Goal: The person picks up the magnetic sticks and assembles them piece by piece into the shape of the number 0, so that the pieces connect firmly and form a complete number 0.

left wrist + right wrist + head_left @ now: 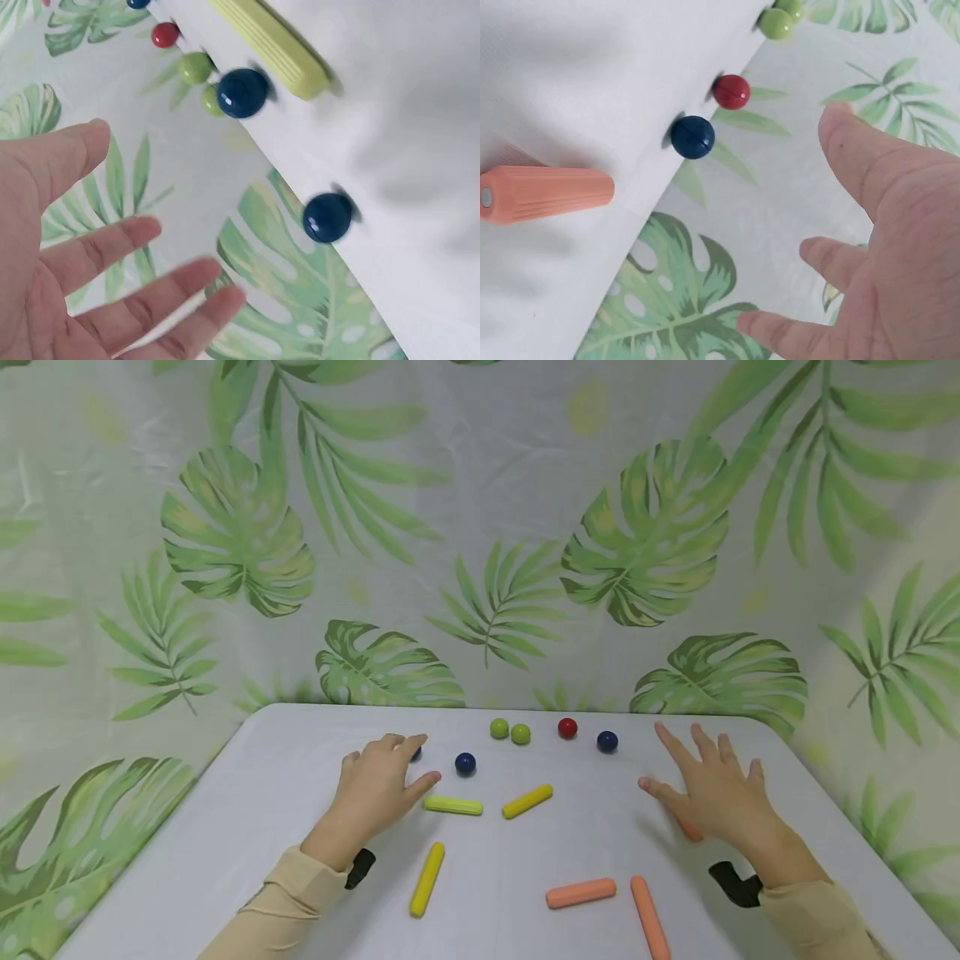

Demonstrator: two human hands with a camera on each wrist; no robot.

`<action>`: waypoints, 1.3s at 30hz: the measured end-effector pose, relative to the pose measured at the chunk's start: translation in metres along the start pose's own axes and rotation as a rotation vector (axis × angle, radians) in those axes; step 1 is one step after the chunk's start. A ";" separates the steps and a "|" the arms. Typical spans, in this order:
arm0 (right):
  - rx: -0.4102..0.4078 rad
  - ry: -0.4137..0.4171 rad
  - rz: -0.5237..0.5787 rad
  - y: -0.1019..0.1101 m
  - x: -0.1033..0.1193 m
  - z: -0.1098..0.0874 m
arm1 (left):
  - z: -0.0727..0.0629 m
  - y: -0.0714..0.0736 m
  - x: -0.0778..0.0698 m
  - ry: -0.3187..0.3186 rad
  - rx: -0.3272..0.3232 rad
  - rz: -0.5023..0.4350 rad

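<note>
My left hand (377, 783) hovers over the table's left half, fingers spread and holding nothing. Beside its thumb lies a yellow-green rod (453, 807). One dark blue ball (328, 217) is partly hidden behind that hand in the head view; another blue ball (465, 764) sits to its right. Over the right side, my right hand (723, 793) is spread wide and likewise holds nothing. It partly covers an orange ribbed rod (551, 195), whose end shows a small silvery disc. A third blue ball (607, 742) and a red ball (567, 727) lie beyond, toward the far edge.
Two green balls (510, 731) sit near the far edge of the white table (300, 735). Yellow rods (528, 802) lie around the middle, and two more orange rods (581, 893) are near the front right. A leaf-patterned cloth (525, 510) hangs behind the table.
</note>
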State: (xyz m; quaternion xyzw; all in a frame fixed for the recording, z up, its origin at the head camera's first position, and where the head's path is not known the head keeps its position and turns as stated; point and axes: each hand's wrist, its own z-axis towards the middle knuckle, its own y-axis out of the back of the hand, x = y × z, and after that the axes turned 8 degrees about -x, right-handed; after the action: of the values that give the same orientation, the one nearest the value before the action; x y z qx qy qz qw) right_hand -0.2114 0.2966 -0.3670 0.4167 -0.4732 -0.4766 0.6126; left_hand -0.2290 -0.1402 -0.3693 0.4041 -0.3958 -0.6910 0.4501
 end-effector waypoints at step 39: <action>0.191 -0.023 0.248 -0.059 -0.013 0.114 | 0.036 -0.071 -0.066 -0.110 0.367 -0.301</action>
State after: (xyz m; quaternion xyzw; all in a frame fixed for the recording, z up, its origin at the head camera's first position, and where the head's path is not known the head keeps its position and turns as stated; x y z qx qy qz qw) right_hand -0.3354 0.2907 -0.4024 0.4059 -0.5710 -0.3552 0.6189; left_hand -0.2659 -0.0510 -0.4072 0.4953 -0.4740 -0.6878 0.2388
